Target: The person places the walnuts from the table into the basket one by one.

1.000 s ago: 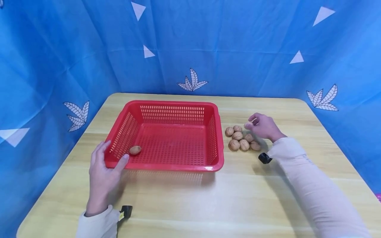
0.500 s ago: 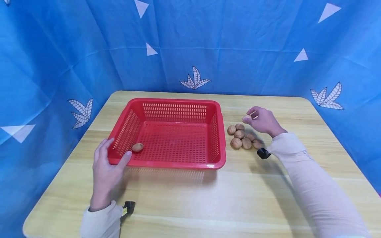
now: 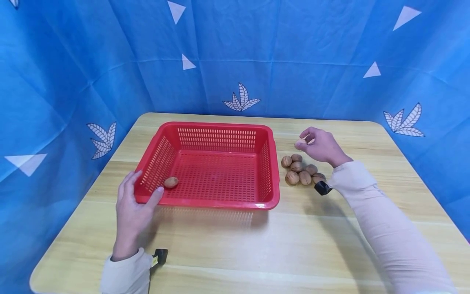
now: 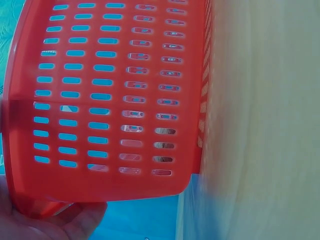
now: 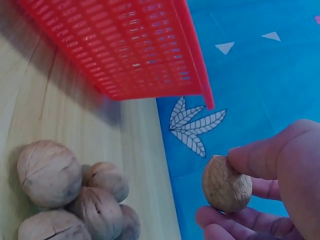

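Note:
At its near left corner, my left hand (image 3: pixel 133 212) grips the red plastic basket (image 3: pixel 216 203); the left wrist view shows fingers (image 4: pixel 85 220) curled under the rim. One walnut (image 3: pixel 170 182) lies inside, close to that corner. My right hand (image 3: pixel 322 146) pinches another walnut (image 5: pixel 226 184) between thumb and fingers, in the air to the right of the basket. Below and in front of this hand, several walnuts (image 3: pixel 296 166) sit in a cluster on the table. In the right wrist view the held walnut hangs apart from both the basket and the cluster.
The light wooden table (image 3: pixel 235 249) has a rounded far edge behind the basket. A blue curtain (image 3: pixel 312 36) with white leaf and triangle prints surrounds its back and sides. Black wrist devices (image 3: pixel 323 188) are worn at both cuffs.
My right hand has moved up and to the left from the walnut cluster, carrying the pinched walnut. The left hand keeps its grip on the basket; the head view has shifted slightly.

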### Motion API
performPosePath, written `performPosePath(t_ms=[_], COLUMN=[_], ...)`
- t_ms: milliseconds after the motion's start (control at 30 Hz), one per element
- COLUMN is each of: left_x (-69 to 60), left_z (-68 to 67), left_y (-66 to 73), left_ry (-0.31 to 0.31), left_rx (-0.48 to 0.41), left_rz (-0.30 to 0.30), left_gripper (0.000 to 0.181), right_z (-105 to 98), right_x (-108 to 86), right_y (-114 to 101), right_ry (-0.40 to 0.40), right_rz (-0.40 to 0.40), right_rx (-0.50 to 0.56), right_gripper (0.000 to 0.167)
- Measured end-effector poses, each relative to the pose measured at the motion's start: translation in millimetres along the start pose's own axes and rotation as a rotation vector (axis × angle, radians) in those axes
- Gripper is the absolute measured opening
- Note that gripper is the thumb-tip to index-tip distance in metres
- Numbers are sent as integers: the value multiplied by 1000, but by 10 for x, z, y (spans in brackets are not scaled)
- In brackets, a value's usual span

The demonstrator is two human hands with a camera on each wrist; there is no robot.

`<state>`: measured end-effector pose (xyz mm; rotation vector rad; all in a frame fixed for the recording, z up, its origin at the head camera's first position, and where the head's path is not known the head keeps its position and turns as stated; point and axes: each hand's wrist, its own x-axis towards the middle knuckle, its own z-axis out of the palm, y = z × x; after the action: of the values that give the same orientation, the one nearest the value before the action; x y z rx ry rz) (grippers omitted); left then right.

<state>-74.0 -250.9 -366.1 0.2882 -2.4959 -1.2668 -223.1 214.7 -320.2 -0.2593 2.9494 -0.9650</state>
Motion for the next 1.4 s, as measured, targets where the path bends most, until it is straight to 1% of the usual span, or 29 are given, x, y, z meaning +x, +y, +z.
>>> performPosePath(t_ms=[233, 400, 467, 667, 767, 833, 933, 1000, 1067, 1167, 1400], left_x=[-2, -44, -54, 23, 42, 27, -10, -18, -7, 21, 34], left_z=[-28, -94, -116, -74, -66, -78, -95, -92, -75, -43, -23], left_y=[-8, -42, -56, -36, -19, -25, -41, -42, -30, -10, -2], left_ry=[-23, -44, -46, -33, -31, -36, -46, -50, -48, -42, -36], left_rx=[12, 61, 75, 40, 35, 50, 73, 72, 62, 46, 34], left_rz=[-32, -67, -71, -64, -60, -69, -83, -84, -71, -61, -57], left_gripper=[83, 89, 90, 90, 90, 89, 89, 90, 89, 88, 87], right_z=[23, 121, 148, 59, 71, 119, 196, 220, 219, 200, 211], right_x=[11, 39, 63, 160, 187, 181, 151, 136, 132, 151, 221], right_y=[-141, -245, -294, -469, -542, -591, -663, -710, -757, -818, -914], right_ry=[-2, -15, -13, 19, 33, 17, -31, -49, -44, -28, -30], right_rz=[-17, -58, -75, -110, -121, -123, -101, -86, -73, -82, -102], right_rx=[12, 19, 19, 2, 5, 15, 38, 52, 68, 81, 82], right_gripper=[36, 37, 36, 35, 34, 35, 38, 38, 37, 34, 32])
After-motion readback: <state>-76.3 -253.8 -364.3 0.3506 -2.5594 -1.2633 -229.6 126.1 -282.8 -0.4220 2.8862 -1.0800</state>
